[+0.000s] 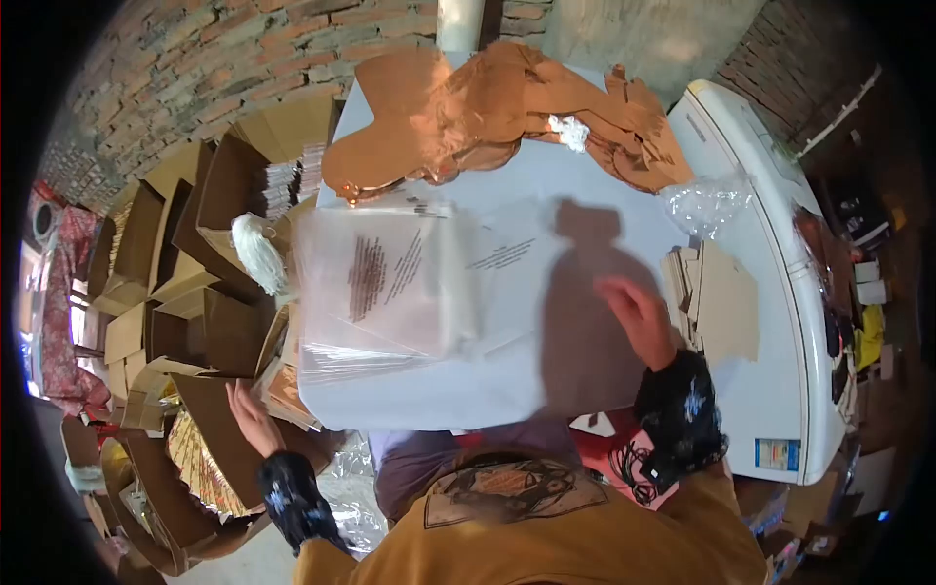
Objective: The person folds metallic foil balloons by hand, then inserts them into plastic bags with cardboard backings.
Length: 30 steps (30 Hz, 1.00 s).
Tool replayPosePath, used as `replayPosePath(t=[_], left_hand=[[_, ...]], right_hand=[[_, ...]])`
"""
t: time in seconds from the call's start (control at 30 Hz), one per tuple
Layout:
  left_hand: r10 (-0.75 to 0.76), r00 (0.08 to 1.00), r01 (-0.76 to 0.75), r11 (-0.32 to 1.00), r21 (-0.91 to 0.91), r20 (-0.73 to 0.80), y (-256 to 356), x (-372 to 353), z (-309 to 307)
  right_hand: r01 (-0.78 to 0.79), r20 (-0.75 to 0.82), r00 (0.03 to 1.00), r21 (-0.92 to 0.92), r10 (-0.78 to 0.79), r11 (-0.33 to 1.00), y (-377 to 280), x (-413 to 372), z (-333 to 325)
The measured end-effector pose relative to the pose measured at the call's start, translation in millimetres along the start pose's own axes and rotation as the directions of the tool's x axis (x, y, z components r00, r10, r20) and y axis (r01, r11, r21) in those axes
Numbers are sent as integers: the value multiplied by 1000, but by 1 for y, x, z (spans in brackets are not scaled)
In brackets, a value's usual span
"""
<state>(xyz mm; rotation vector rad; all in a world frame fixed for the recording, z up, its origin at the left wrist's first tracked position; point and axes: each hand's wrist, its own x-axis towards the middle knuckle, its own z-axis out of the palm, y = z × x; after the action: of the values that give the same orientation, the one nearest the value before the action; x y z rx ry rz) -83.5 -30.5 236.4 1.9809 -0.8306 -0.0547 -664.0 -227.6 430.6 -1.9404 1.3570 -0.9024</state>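
Observation:
My left hand [255, 417] is off the table's left front corner, fingers stretched out and holding nothing. It is nearest to an open cardboard box [219, 409] with gold patterned pieces [200, 463] inside. Over the right part of the white table [507, 380], my right hand [639, 317] is stretched out, slightly blurred, with nothing visible in it. A stack of clear plastic bags [395, 283] with printed text lies on the table's left half. One more clear bag [502, 249] lies flat beside the stack. Copper-coloured flat cut sheets [419, 122] are heaped along the back.
Several open cardboard boxes [146, 244] crowd the left side. A bundle of white string [258, 253] hangs by the table's left edge. To the right, beige card pieces [717, 297] and crumpled clear plastic [712, 205] rest on a white appliance [780, 390]. A brick wall stands behind.

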Motion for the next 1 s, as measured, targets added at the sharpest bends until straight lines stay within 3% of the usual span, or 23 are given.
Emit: replayPosePath(t=[0.03, 0.07, 0.1, 0.17, 0.23, 0.3, 0.43, 0.47, 0.7, 0.8, 0.9, 1.0], left_hand=[[35, 997, -35, 999, -10, -62, 78, -22, -14], [54, 991, -71, 987, -146, -119, 151, -41, -11], [65, 982, -114, 952, -283, -177, 204, -60, 0], [335, 942, -327, 927, -184, 16, 226, -84, 17], [572, 776, -611, 786, 94, 265, 264, -105, 46], [601, 664, -711, 692, 126, 445, 291, -121, 74], [583, 656, -721, 673, 168, 479, 294, -124, 91], [560, 667, -706, 685, 179, 491, 294, -124, 90], [512, 668, -680, 715, 162, 541, 294, -122, 92], [501, 671, -664, 733, 143, 546, 296, -121, 91], [490, 668, -657, 742, 134, 560, 298, -120, 91], [513, 662, -664, 740, 110, 546, 297, -118, 91]], right_hand=[[31, 13, 999, -133, -29, 991, 3, 19, -9], [60, 23, 998, -266, -56, 962, 4, 44, -19], [216, -56, 974, -80, -221, 973, 26, 73, -13], [376, -44, 917, -227, -395, 898, 54, 134, -6], [433, 5, 894, -276, -449, 858, 72, 185, 15], [423, 64, 903, -304, -425, 853, 71, 221, 27], [283, 121, 959, -387, -255, 878, 39, 303, 54], [302, 26, 949, -358, -314, 883, 44, 316, 65], [258, -31, 955, -406, -295, 877, 86, 355, 98], [312, -98, 922, -382, -374, 870, 95, 365, 100], [280, -53, 945, -387, -324, 878, 102, 376, 100], [284, 149, 956, -263, -252, 922, 122, 417, 93]])
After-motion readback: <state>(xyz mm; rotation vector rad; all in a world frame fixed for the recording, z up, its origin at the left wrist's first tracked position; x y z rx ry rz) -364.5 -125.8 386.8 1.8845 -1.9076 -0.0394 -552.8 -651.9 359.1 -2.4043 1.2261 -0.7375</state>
